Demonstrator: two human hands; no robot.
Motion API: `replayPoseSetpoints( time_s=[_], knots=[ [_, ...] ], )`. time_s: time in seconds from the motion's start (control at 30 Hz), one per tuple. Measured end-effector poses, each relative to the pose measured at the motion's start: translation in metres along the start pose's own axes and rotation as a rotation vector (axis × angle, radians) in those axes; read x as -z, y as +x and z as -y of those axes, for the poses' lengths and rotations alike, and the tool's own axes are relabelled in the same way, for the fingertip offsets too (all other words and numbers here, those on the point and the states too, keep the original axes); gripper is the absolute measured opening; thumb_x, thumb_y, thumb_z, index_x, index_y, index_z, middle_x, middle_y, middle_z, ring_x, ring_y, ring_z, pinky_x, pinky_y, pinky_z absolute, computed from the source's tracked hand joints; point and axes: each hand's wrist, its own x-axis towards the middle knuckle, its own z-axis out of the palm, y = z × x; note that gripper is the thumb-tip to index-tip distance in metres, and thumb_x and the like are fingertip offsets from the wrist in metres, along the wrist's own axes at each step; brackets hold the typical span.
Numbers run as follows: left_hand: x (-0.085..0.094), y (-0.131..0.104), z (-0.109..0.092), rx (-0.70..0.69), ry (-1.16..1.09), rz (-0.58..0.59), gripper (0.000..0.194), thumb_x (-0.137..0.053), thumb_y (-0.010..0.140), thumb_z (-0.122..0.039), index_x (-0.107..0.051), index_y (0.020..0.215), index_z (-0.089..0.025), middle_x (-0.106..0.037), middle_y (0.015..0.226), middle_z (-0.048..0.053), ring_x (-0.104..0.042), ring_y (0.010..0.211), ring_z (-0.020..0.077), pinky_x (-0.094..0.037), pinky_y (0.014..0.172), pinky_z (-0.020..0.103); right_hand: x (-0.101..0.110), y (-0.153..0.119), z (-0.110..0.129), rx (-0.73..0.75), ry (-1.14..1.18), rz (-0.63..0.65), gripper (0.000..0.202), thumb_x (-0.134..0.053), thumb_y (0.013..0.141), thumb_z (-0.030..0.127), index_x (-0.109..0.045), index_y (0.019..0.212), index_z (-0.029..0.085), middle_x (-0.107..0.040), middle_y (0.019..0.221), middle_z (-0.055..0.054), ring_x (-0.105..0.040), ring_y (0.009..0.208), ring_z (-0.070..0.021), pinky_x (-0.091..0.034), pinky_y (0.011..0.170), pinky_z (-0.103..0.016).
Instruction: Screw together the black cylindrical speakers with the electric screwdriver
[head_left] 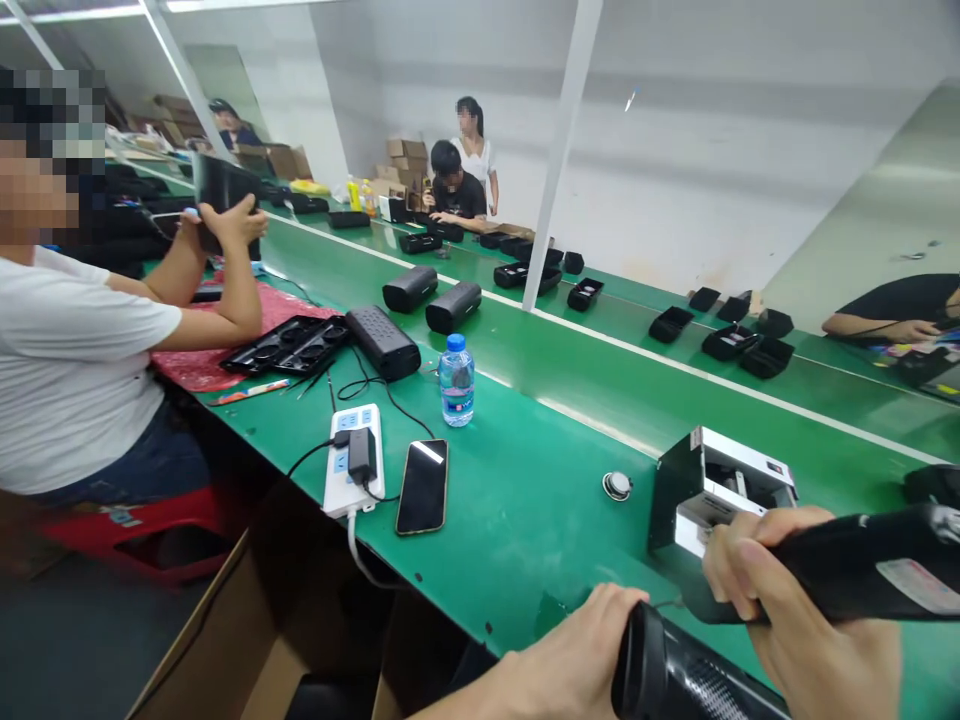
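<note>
My left hand [574, 650] is wrapped round the end of a black housing with a perforated face [701, 675] at the bottom right. Above and to the right of it, my right hand [784, 580] grips a black electric tool [877, 565] with a pale label on its side. Just behind my right hand, a white and black box-shaped device [679, 495] stands on the green table [517, 530]. A small round silver part [617, 486] lies to the left of that device.
A phone [422, 487], a white power strip [352, 460] and a water bottle [457, 382] stand mid-table. Black speaker-like units [382, 342] lie beyond. At left, a person [82, 340] holds a dark panel. An open cardboard box [262, 640] is below the table edge.
</note>
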Motion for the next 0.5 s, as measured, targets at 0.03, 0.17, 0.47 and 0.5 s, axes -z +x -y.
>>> replayPoseSetpoints(
  time_s=[0.03,0.17,0.47,0.5],
  knots=[
    [0.000,0.000,0.001,0.002,-0.001,-0.011,0.145,-0.110,0.037,-0.070,-0.043,0.157,-0.022,-0.059,0.138,0.016,-0.063,0.126,0.0434,-0.058,0.111,0.062,0.001,0.001,-0.002,-0.004,0.011,0.008,0.017,-0.081,0.097,0.020,-0.064,0.096,0.023,-0.061,0.072,0.003,-0.056,0.047,-0.0100,-0.050,0.047,-0.026],
    [0.006,-0.002,-0.010,-0.018,-0.040,-0.041,0.144,-0.113,0.039,-0.064,-0.043,0.159,-0.024,-0.059,0.144,0.019,-0.062,0.132,0.0449,-0.055,0.116,0.060,0.000,-0.001,-0.007,0.023,-0.001,0.022,0.016,-0.080,0.098,0.021,-0.065,0.096,0.023,-0.059,0.066,0.005,-0.058,0.047,-0.0113,-0.050,0.046,-0.026],
    [0.023,-0.009,-0.037,-0.020,0.007,-0.009,0.114,-0.101,0.078,-0.039,-0.031,0.168,-0.031,-0.050,0.166,0.018,-0.051,0.157,0.0425,-0.044,0.132,0.065,0.015,0.021,0.043,0.161,0.103,-0.011,0.021,-0.079,0.093,0.020,-0.066,0.107,0.026,-0.056,0.060,0.012,-0.050,0.039,-0.0085,-0.047,0.043,-0.024],
    [0.023,-0.009,-0.036,-0.015,0.026,-0.003,0.114,-0.100,0.079,-0.036,-0.030,0.169,-0.032,-0.050,0.166,0.018,-0.051,0.158,0.0425,-0.044,0.132,0.065,0.022,0.025,0.052,0.199,0.102,-0.054,0.021,-0.078,0.092,0.019,-0.067,0.108,0.026,-0.055,0.059,0.012,-0.047,0.039,-0.0079,-0.045,0.042,-0.024]
  ],
)
